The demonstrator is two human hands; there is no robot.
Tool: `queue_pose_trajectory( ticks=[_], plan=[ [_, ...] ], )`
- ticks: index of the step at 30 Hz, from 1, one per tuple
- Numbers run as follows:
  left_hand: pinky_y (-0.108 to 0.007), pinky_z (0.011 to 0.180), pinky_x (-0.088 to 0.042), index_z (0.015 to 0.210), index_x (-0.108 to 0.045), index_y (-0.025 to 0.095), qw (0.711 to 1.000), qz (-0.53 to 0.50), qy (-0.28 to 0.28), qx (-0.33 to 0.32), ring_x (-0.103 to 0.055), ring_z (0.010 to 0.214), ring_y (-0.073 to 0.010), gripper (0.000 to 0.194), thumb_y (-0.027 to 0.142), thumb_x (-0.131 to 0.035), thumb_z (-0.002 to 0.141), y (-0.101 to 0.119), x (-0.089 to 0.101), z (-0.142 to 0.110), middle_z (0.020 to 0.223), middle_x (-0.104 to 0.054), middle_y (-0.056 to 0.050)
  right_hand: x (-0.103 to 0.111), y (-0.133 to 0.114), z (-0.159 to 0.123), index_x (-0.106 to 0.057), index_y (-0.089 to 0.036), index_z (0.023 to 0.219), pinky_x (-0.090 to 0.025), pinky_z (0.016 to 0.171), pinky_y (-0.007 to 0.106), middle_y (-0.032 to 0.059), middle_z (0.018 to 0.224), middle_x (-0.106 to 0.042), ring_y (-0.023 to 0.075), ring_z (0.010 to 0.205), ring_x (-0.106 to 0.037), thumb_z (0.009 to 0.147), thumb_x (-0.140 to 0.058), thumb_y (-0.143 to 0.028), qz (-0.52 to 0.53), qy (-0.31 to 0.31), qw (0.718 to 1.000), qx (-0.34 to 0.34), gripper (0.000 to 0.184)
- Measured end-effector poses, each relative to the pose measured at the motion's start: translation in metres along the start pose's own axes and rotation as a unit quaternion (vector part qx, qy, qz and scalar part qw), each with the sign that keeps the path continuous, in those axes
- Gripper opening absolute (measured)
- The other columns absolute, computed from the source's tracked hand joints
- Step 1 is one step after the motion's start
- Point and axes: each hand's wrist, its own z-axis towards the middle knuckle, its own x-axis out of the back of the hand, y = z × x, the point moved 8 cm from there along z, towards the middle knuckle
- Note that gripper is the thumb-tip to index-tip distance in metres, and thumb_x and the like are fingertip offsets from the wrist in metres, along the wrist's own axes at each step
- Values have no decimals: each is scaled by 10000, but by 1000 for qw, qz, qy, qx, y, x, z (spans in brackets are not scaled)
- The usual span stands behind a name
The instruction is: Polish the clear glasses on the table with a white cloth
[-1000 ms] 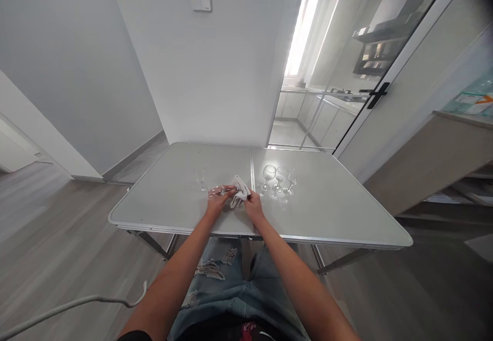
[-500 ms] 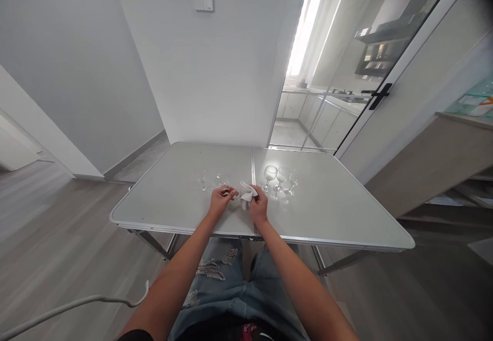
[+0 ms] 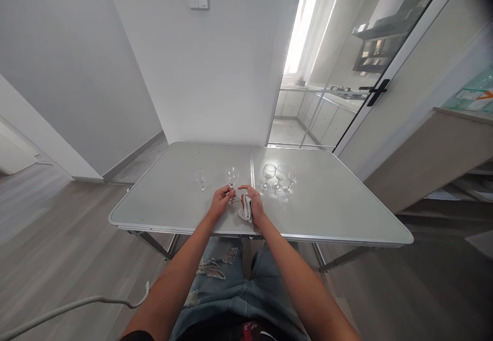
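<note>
My left hand pinches the stem of a clear wine glass, its bowl upward above the fingers. Just to the right, my right hand is curled round a folded white cloth, with the index finger stretched toward the glass. Left of the held glass, another clear wine glass stands on the table, faint against its grey top. To the right, three wine glasses stand close together just past the table's seam.
The grey folding table has a metal rim and a centre seam. Behind it rises a white wall, with a glass door at the right. A pale cable hangs at lower left.
The wine glass in my left hand has swung from tilted toward the cloth to bowl-up. My right hand has drawn the cloth slightly down, away from the glass.
</note>
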Motion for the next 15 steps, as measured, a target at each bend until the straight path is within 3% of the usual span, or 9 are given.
queue_pose_trajectory(
  ticks=[3, 7, 15],
  plan=[
    [-228, 591, -390, 696, -591, 144, 998, -5, -66, -3, -451, 611, -103, 430, 539, -659, 849, 0, -11, -1, 653, -512, 14, -3, -2, 2, -729, -208, 1033, -445, 593, 252, 3, 742, -692, 154, 630, -576, 809, -688, -487, -30, -5, 999, 19, 360],
    [-218, 570, -379, 751, -629, 135, 996, -2, -92, 2, -439, 613, -97, 405, 526, -665, 849, -2, -16, -2, 675, -517, 14, 0, -2, 2, -773, -208, 918, -509, 765, 294, 42, 941, -752, 211, 859, -662, 782, -738, -438, -24, 11, 999, 36, 270],
    [-222, 565, -445, 952, -739, 136, 991, 53, -121, 15, -535, 673, -129, 448, 563, -649, 847, -11, -22, -4, 871, -682, -59, 6, 3, 0, -772, -196, 877, -524, 735, 294, 40, 937, -763, 208, 826, -680, 742, -762, -388, 11, 20, 1000, 8, 235]
  ],
)
